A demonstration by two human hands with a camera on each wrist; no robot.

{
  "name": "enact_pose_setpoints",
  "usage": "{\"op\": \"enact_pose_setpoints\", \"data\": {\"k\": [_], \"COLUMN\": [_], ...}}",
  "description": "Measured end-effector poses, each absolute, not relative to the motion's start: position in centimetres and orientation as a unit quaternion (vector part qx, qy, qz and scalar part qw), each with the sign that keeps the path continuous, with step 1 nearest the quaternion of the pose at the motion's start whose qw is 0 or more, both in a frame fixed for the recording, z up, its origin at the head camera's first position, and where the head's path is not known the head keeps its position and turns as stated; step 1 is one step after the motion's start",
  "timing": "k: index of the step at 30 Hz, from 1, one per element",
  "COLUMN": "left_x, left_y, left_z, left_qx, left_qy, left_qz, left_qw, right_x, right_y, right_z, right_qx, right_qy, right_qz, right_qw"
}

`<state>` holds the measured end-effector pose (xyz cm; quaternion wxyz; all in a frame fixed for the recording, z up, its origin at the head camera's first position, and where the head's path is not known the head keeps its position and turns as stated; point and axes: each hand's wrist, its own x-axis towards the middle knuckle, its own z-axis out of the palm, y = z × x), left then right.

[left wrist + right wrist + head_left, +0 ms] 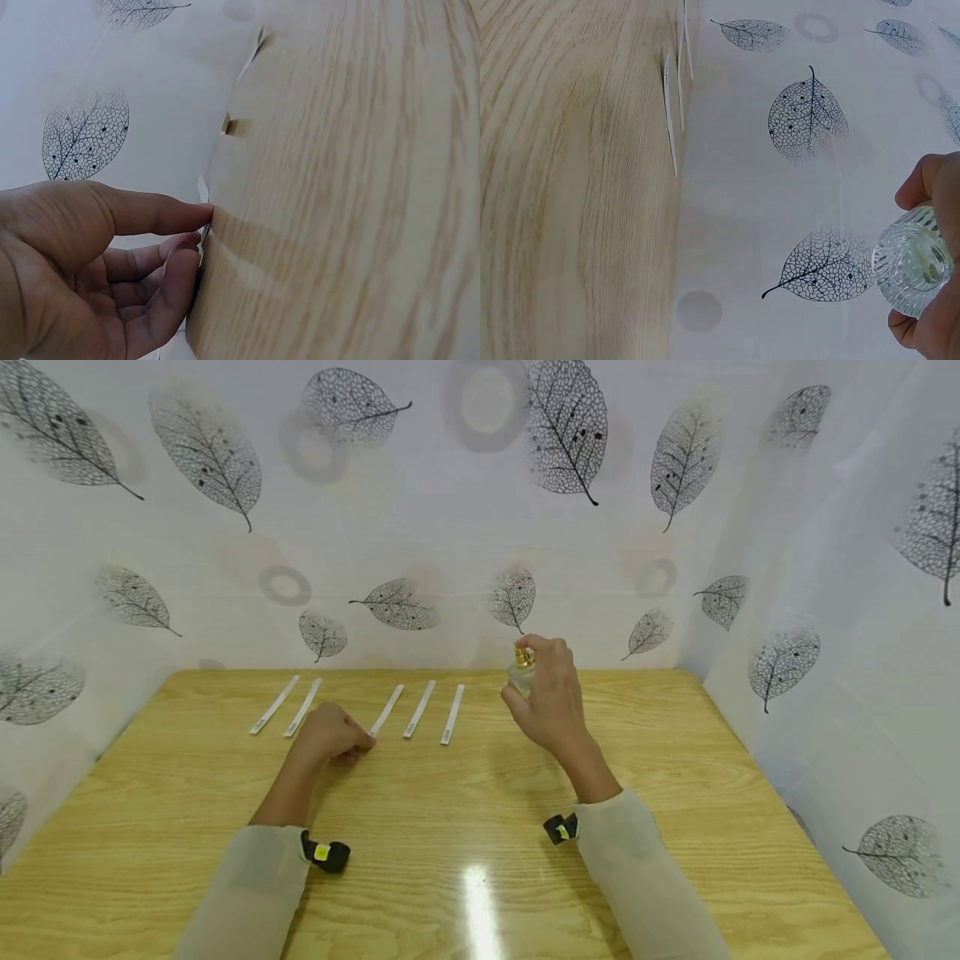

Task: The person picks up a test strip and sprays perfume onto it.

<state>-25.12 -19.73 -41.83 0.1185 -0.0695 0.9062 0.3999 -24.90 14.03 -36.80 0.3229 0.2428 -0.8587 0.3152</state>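
Right hand [553, 693]: wrapped round a small clear glass bottle [519, 678], held raised off the tabletop [420, 827], index finger bent over the gold spray top [522, 656]. Thumb sits low on the glass. In the right wrist view the ribbed base shows between the fingers.

Left hand [332, 735]: fingertips brought close together, pinching the near end of a white paper strip [387, 710], whose length runs away from the hand. Two strips, an outer one [274, 704] and an inner one [303, 707], lie to the left of this hand; a middle strip [419, 709] and an end strip [452, 715] lie to its right, towards the right hand. Small dark marks at their near ends; text too small to read.

Handling, bottle (judged): rigid, probably weighty for its size, breakable if dropped. Ribbing should help the hold; wet glass would be slick. Best taken round the body, thumb opposite fingers, index free over the top.

Handling, strip (judged): very light, thin, flexible, likely card. Easily bent or slid by a sideways push. Lying so low, it offers little to grasp; best nipped at the near end, fingertips on opposite edges, light pressure.
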Motion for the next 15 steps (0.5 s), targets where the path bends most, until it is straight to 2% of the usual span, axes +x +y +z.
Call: {"op": "enact_pose_setpoints", "data": {"k": [15], "left_x": [-24.99], "left_y": [-19.36], "left_z": [-41.72], "left_qx": [-0.081], "left_qy": [0.882], "left_qz": [0.448], "left_qw": [0.121], "right_x": [-24.93], "right_y": [13.93], "right_z": [-36.84], "right_qx": [0.243], "right_qy": [-0.860], "right_qz": [0.313], "right_qw": [0.321]}}
